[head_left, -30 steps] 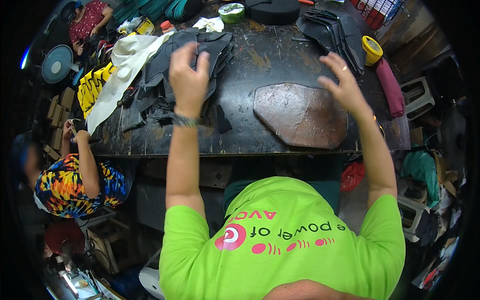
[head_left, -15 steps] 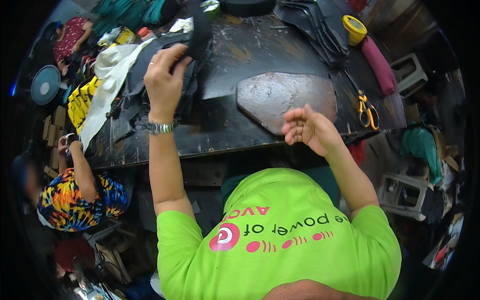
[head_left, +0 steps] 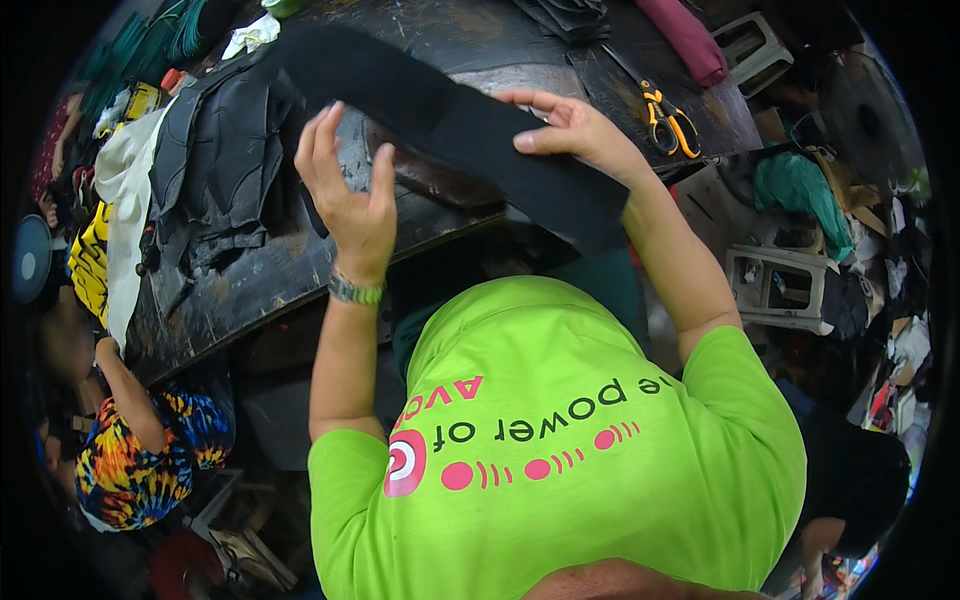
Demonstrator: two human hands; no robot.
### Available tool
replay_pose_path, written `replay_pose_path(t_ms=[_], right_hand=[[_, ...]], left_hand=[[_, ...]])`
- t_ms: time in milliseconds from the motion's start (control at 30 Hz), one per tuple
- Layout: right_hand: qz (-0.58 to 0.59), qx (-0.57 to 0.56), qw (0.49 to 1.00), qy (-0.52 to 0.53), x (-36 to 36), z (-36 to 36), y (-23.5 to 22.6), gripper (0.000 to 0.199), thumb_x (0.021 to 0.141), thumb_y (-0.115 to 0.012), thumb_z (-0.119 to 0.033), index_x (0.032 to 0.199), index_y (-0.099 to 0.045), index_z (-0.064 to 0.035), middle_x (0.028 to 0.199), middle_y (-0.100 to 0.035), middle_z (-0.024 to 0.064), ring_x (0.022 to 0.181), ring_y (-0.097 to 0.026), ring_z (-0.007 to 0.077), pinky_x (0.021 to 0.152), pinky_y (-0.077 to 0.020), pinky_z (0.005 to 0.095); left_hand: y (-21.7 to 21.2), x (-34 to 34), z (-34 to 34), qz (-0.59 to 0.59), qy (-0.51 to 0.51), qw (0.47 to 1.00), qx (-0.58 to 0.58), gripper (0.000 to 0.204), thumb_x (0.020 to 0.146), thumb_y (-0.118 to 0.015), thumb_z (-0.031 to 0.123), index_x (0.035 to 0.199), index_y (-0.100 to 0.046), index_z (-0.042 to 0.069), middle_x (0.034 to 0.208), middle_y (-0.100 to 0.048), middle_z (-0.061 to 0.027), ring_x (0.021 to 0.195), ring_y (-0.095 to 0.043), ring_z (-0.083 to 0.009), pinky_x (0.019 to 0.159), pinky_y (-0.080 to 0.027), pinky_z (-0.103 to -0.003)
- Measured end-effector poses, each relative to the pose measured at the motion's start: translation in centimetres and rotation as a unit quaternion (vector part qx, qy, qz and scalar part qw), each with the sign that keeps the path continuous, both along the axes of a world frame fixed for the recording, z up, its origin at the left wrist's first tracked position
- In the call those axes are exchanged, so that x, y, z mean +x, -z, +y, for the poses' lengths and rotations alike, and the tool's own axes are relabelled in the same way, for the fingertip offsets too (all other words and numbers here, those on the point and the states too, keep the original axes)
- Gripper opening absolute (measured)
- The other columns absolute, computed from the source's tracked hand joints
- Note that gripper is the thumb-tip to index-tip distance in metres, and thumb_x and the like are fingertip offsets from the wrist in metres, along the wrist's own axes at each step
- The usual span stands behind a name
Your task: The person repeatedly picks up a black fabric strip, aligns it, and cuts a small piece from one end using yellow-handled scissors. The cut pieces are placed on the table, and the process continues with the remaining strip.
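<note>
**Right hand [head_left: 578, 130] gripping, left hand [head_left: 347, 195] open**

In the head view, the step in hand appears to be handling the long, black, fabric-like strip [head_left: 475, 128], held above the dark, scuffed counter's [head_left: 255, 285] near edge. The right thumb and fingers pinch it; the left fingers spread beside it, contact unclear. Steadying it with 2 hands would call for closing the left.

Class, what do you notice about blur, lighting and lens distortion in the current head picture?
Head view: the black strip in the right hand looks soft-edged, probably from motion, while the orange-handled scissors look crisper; head view: the lime-green shirt is bright, the area beneath the table dim; head view: the fisheye lens leaves black, rounded corners.
</note>
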State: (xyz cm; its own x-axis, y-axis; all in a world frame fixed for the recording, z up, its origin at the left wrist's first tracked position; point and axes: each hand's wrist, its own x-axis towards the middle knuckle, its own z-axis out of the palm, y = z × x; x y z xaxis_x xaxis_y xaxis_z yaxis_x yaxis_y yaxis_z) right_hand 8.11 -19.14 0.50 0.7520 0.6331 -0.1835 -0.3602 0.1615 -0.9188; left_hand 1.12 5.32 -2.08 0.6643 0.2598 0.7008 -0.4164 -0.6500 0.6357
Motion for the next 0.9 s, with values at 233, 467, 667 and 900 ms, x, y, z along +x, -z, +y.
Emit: replay_pose_path(t_ms=[233,467,667,900], right_hand=[[-0.056,0.002,0.998,0.033,1.8,4.1,2.7,0.052,0.078,-0.073,-0.004,0.126,-0.053,-0.0010,0.103,-0.067,0.0104,0.084,-0.068,0.0161,0.074,-0.0563,0.0279],[-0.649,-0.330,0.668,0.153,-1.2,5.0,1.2,0.049,0.068,-0.080,-0.020,0.111,-0.061,-0.0068,0.100,-0.058,0.0113,0.093,-0.058,0.0323,0.081,-0.0473,0.0406],[-0.628,-0.404,0.665,-0.021,-7.1,3.5,0.5,0.052,0.063,-0.081,-0.035,0.099,-0.057,-0.0067,0.095,-0.054,0.0095,0.090,-0.053,0.0275,0.074,-0.0424,0.0391],[-0.580,-0.315,0.747,0.080,-7.4,2.7,2.7,0.023,0.071,-0.074,-0.005,0.088,-0.059,-0.0017,0.095,-0.059,0.0134,0.084,-0.058,0.0310,0.072,-0.0473,0.0384]], left_hand=[[3.0,-4.9,-4.1,0.321,0.282,0.717,-0.552,0.032,0.095,-0.059,0.010,0.124,-0.052,-0.001,0.101,-0.066,-0.0083,0.089,-0.066,-0.0161,0.081,-0.055,-0.029],[5.0,-4.2,-4.4,0.330,0.231,0.729,-0.553,0.029,0.095,-0.059,0.012,0.120,-0.056,-0.002,0.090,-0.065,-0.0045,0.078,-0.065,-0.0100,0.068,-0.058,-0.027],[5.2,-4.6,-5.0,0.297,0.207,0.749,-0.554,0.034,0.094,-0.061,0.010,0.122,-0.054,-0.008,0.093,-0.065,-0.0093,0.079,-0.064,-0.0118,0.068,-0.059,-0.028],[4.9,-4.8,-5.2,0.301,0.214,0.749,-0.550,0.036,0.093,-0.063,0.009,0.124,-0.054,-0.008,0.096,-0.066,-0.0097,0.084,-0.066,-0.0143,0.072,-0.060,-0.028]])
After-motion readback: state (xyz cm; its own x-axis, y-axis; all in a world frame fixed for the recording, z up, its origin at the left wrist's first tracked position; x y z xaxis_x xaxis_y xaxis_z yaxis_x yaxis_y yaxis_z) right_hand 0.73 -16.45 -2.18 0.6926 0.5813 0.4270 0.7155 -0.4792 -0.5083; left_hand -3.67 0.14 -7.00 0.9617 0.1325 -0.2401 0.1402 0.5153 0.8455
